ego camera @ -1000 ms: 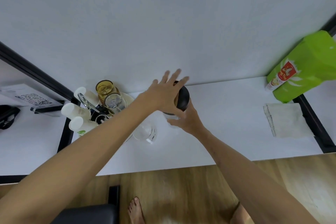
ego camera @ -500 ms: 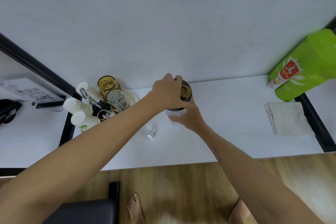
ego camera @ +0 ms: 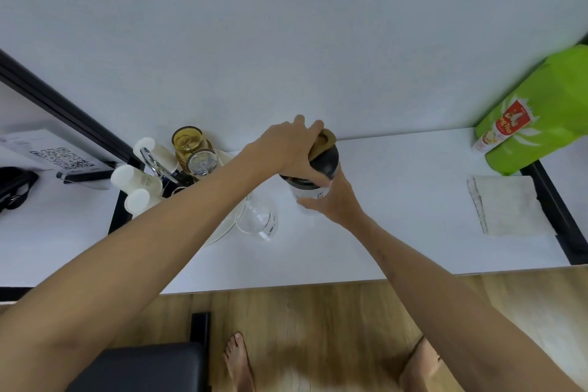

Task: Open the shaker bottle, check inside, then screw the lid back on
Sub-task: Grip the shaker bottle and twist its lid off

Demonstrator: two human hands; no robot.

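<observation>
White counter (ego camera: pixel 397 216) against a plain white wall, wood floor below. Shaker bottle (ego camera: pixel 310 189) stands upright mid-counter, black lid (ego camera: pixel 326 159) pointing up. Left hand (ego camera: pixel 291 149) is curled over the lid, right hand (ego camera: pixel 331 200) wraps the body. Clear glass (ego camera: pixel 259 219) just beside it.

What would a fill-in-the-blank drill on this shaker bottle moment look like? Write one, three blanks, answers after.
1. The left hand grips the shaker bottle's black ____ from above.
2. The right hand holds the shaker bottle by its ____ body.
3. The folded cloth lies on the white table in front of the ____ bag.

Missing words: lid; white; green
</observation>
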